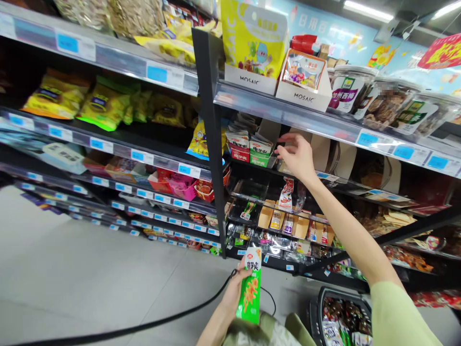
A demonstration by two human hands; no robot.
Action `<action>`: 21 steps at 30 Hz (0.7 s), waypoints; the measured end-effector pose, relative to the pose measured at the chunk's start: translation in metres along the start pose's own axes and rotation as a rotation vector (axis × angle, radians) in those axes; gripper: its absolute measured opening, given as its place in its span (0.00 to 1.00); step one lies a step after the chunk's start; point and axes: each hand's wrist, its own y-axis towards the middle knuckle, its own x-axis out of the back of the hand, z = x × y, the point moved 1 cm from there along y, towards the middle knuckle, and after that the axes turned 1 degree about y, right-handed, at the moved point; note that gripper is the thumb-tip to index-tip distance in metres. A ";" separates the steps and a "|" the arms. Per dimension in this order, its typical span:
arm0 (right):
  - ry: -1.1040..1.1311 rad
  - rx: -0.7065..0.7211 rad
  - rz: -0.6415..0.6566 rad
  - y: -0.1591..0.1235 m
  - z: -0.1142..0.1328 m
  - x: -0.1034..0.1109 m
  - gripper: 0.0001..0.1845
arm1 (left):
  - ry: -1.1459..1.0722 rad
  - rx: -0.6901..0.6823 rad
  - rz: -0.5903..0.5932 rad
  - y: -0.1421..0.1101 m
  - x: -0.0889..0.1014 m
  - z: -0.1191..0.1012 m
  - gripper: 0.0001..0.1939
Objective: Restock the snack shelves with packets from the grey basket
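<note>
Green-and-white packet [253, 290] | left hand [235, 286] is pinching it, thumb on front | right hand [297, 154] is hovering near 2 snack boxes [259, 154], thumb and fingers curving slightly apart

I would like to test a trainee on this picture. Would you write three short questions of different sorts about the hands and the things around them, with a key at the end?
1. Which hand holds the green packet?

2. True or false: the dark basket at the picture's lower right contains packets.

3. Which of these is nearest to the right hand?
a) the yellow bags at far left
b) the green-fronted box
c) the dark basket

Key: 1. The left hand. 2. True. 3. b.
</note>
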 end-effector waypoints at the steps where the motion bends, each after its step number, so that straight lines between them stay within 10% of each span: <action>1: 0.012 0.003 0.063 -0.009 0.008 0.001 0.13 | 0.019 -0.007 -0.012 -0.002 -0.001 -0.001 0.39; 5: -0.020 0.107 0.668 -0.058 0.030 -0.003 0.10 | 0.051 -0.055 -0.035 -0.003 -0.007 -0.004 0.42; 9: -0.136 0.192 1.217 -0.116 0.025 -0.014 0.32 | 0.076 -0.124 0.036 0.002 -0.015 -0.004 0.44; 15: -0.149 0.199 1.272 -0.154 0.009 -0.023 0.31 | 0.106 -0.286 0.086 0.007 -0.023 -0.002 0.38; 21: -0.044 0.203 1.225 -0.146 0.009 -0.024 0.11 | 0.034 -0.008 0.335 0.000 -0.022 0.003 0.17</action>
